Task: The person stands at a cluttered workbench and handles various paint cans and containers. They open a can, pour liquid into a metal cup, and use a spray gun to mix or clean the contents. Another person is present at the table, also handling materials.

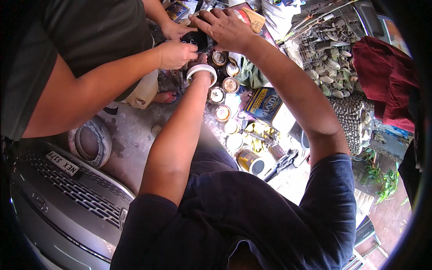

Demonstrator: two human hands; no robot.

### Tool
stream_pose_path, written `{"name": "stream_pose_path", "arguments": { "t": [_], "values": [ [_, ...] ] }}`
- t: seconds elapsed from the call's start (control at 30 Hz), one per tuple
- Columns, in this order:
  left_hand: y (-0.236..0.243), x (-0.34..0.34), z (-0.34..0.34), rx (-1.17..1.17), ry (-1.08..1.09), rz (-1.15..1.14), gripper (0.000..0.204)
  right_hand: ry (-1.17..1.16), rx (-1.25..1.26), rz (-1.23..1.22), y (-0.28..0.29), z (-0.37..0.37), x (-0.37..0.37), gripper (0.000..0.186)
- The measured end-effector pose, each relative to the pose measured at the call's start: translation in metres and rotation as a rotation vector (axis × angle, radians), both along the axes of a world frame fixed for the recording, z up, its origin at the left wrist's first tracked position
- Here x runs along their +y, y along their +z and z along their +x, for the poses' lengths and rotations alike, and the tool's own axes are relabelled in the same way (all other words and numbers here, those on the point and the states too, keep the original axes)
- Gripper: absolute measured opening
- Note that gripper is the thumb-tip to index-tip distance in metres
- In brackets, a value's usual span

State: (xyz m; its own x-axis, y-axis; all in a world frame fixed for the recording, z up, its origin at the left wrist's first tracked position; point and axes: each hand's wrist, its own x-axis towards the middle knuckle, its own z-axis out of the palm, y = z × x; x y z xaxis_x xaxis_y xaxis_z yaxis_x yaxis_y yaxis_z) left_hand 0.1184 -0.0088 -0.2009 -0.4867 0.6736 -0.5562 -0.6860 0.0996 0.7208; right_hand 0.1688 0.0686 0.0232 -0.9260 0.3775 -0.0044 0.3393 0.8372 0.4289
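While the right hand [226, 30] spreads wide over the black material [203, 40], beside the co-worker's hands [177, 55], I cannot tell what the left hand [203, 60] grips. Steady, even pressure probably serves best.

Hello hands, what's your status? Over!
Right hand over black thing, grip unclear. Left hand partly hidden, white ring around wrist. Another person's hands alongside.

A smooth white ring [201, 67] encircled the left wrist [201, 78]. A black piece [203, 41], its full shape hidden, showed just beside the right hand [226, 29], partly covered.
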Motion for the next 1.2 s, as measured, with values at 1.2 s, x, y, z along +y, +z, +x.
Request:
{"name": "stream_pose_path", "arguments": {
  "t": [1.2],
  "values": [
    [0.000, -0.006, -0.001, -0.005, -0.030, 0.096, 0.006, 0.098, -0.211, -0.085, -0.003, -0.035, 0.004, 0.062]
  ]
}}
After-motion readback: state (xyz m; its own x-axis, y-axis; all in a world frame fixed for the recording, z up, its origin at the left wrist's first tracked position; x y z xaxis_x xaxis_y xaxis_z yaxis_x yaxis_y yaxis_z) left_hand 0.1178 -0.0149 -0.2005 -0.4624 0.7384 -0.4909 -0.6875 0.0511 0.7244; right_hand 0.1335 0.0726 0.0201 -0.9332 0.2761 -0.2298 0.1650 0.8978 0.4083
